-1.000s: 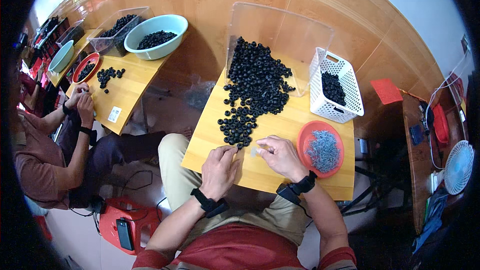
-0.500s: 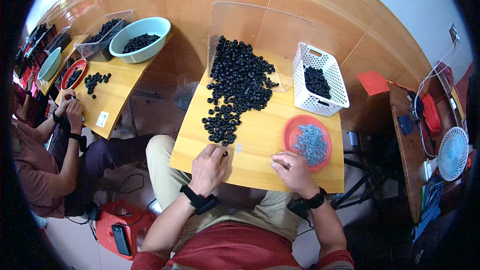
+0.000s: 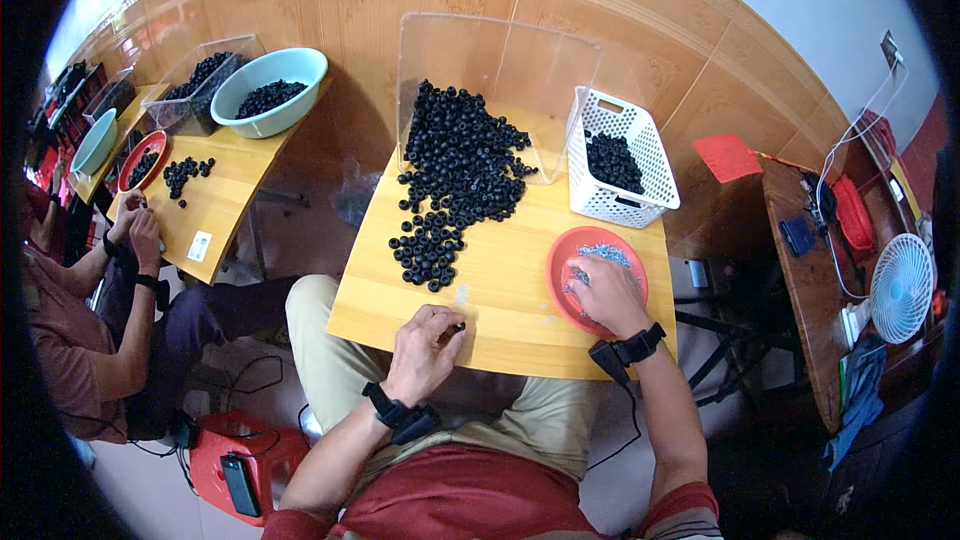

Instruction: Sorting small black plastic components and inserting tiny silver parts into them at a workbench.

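While the left hand (image 3: 425,352) clamps a bead (image 3: 461,326) between its fingertips, left of the plate (image 3: 553,282), the right hand (image 3: 610,294), its finger closure impossible to tell, does best to pick lightly among the bits (image 3: 607,252) inside the plate.

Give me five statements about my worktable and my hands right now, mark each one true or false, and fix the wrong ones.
1. The right hand is at the red dish. True.
2. The left hand is empty. False: its fingertips hold a small black piece.
3. The white basket has black pieces in it. True.
4. The red dish lies to the left of the black heap. False: it lies to the right of it, nearer the person.
5. The bowl on the neighbouring table is bright yellow. False: it is pale blue-green.
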`<action>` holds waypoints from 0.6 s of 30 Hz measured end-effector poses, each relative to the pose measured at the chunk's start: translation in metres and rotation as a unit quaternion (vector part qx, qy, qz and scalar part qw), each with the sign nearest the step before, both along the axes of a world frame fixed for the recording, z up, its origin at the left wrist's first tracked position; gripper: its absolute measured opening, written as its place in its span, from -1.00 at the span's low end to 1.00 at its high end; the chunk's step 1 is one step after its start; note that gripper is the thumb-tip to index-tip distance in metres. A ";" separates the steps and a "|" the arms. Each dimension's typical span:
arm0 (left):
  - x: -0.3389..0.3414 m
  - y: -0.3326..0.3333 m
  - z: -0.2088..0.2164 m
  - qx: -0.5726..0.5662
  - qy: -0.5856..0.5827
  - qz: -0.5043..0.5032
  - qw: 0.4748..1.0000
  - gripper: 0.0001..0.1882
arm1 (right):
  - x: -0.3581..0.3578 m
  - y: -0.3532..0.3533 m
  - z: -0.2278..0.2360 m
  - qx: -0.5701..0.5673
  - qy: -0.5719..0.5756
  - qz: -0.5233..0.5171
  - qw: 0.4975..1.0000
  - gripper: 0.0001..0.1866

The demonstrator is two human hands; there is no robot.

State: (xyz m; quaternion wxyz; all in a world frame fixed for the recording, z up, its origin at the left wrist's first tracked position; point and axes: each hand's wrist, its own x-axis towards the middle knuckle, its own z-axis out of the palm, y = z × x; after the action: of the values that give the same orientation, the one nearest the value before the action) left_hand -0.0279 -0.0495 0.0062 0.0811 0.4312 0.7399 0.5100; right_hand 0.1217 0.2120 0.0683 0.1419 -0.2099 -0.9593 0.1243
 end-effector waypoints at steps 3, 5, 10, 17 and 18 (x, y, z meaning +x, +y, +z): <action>0.004 -0.002 -0.004 0.007 -0.002 -0.001 1.000 -0.76 | -0.013 0.007 -0.004 0.012 -0.022 0.007 1.000 -0.70; 0.007 -0.001 -0.004 0.007 -0.007 0.000 1.000 -0.76 | -0.019 0.011 -0.005 0.006 -0.073 -0.013 0.997 -0.70; 0.010 -0.003 -0.002 0.029 -0.051 -0.001 0.998 -0.79 | -0.030 0.015 -0.005 -0.001 -0.108 -0.025 0.994 -0.70; 0.011 -0.002 -0.002 0.030 -0.071 0.011 0.997 -0.80 | -0.033 0.017 -0.008 0.012 -0.114 -0.011 0.993 -0.80; 0.011 -0.002 -0.003 0.029 -0.080 0.010 0.996 -0.81 | -0.033 0.017 -0.008 0.012 -0.114 -0.010 0.993 -0.80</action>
State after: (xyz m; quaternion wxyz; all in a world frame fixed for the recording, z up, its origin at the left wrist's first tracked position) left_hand -0.0165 -0.0518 0.0034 0.1218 0.3836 0.7203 0.5650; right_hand 0.0885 0.2290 0.0600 0.0357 -0.2307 -0.9685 0.0864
